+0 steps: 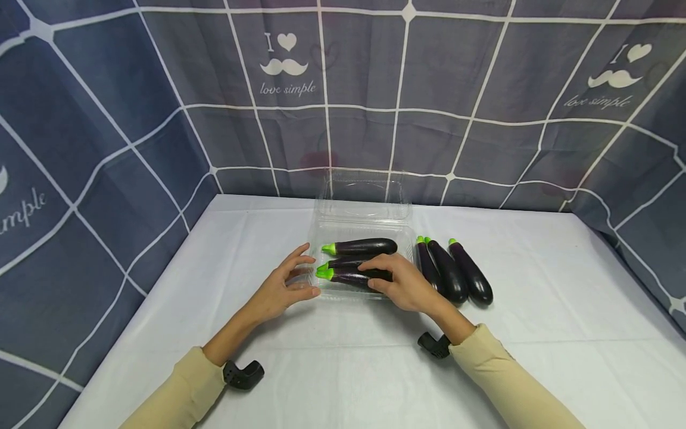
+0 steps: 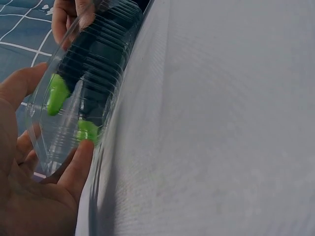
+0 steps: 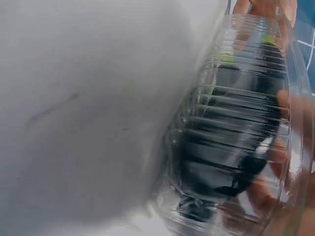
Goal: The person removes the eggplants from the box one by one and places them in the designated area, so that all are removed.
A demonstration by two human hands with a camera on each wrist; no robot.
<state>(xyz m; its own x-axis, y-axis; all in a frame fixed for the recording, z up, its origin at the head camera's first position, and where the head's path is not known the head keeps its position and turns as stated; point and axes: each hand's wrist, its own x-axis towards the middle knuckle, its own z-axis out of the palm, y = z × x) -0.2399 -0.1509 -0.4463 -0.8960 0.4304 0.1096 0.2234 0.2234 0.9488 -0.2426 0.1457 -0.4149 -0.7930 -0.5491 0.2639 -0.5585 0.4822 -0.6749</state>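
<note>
A clear plastic clamshell container (image 1: 348,295) has its lid (image 1: 361,202) folded back. Inside lie three dark eggplants with green stems: a back eggplant (image 1: 367,246), a middle eggplant (image 1: 343,263) and a front eggplant (image 1: 345,276). My right hand (image 1: 404,283) reaches over the right side and holds the front eggplant by its thick end; the right wrist view shows those fingers through the ribbed wall. At the container's left end my left hand (image 1: 278,292) has its fingers spread, with a thumb (image 2: 78,167) against the wall by a green stem.
Just right of the container, three more eggplants (image 1: 450,277) lie side by side on a white tablecloth (image 1: 332,369). A dark curtain (image 1: 364,71) with white lines hangs behind and at both sides. Black wrist cameras (image 1: 243,375) sit at the sleeves.
</note>
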